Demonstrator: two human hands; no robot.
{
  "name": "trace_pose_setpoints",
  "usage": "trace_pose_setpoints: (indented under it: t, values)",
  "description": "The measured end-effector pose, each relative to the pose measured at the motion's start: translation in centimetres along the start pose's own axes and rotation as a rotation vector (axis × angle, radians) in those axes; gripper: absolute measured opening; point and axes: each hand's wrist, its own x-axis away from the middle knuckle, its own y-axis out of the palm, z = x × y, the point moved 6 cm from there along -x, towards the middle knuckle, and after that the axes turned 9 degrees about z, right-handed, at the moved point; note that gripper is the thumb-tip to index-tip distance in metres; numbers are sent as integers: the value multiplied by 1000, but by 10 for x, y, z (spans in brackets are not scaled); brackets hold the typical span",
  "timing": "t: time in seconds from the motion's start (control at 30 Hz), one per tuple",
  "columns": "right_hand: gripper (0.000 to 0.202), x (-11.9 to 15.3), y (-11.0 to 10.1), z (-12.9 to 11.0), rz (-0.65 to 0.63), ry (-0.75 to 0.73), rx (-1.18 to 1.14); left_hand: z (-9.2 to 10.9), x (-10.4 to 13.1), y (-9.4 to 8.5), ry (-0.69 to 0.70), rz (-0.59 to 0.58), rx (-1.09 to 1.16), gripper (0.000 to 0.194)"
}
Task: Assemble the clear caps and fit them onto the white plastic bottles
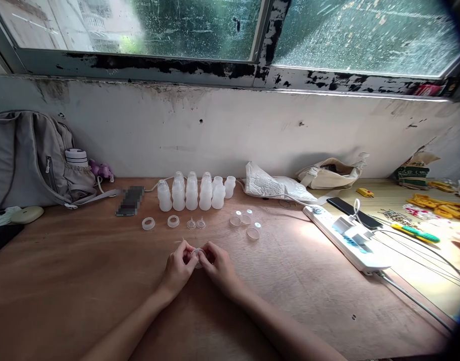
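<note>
My left hand (178, 267) and my right hand (219, 266) meet low over the tabletop at the middle. Fingers and thumbs of both are closed on a small translucent bottle collar ring (197, 250), one hand at each side. The fingertips cover much of it, so I cannot tell whether a teat sits inside. Just beyond lie two clear bottle teats (201, 224), points up. To their left are two loose collar rings, one nearer the teats (173, 221) and one farther left (148, 224). Three clear round pieces with tabs (253, 233) rest to the right.
Several frosted baby bottles (192, 193) stand in rows by the wall. A white power strip (346, 240) with plugs and cables lies right, beside a black phone (352, 212). A grey backpack (34, 155) is far left; a silvery padded pouch (275, 185) lies at the back.
</note>
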Motion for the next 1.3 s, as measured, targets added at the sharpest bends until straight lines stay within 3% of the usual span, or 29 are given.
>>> trace_pose_setpoints:
  t: [0.43,0.57,0.67,1.0,1.3]
  values:
    - [13,2,0,3,27,34,-42,2,-1,2,25,-8,-21,15]
    - [18,2,4,15,-4,154,-168,2,-2,-3,31,74,-74,14]
    - [18,2,7,20,-61,214,-262,1,-3,-3,28,38,-67,14]
    - [20,-2,-5,2,7,-23,-6,-1,-5,0,34,-45,-37,13]
    - [19,-2,1,13,-107,109,-113,-4,0,4,-30,-57,-25,15]
